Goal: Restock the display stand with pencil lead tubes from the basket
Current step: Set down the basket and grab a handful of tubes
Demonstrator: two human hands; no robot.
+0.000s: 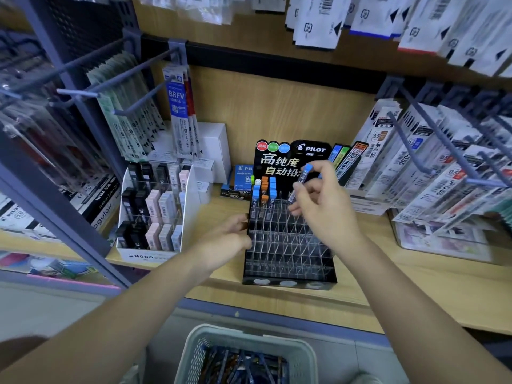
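Observation:
A black Pilot display stand with clear stepped compartments sits on the wooden shelf. Its back left slots hold several lead tubes with blue and orange caps; the other compartments look empty. My right hand hovers over the stand's upper right part and pinches a blue-capped lead tube, held upright and tilted. My left hand grips the stand's left side. Below, a pale plastic basket holds many more tubes.
A white Mono eraser display stands left of the stand. Blue lead boxes lie behind it. Hanging refill packs crowd the right, and metal hooks with packs jut out at the left. Wooden shelf edge runs in front.

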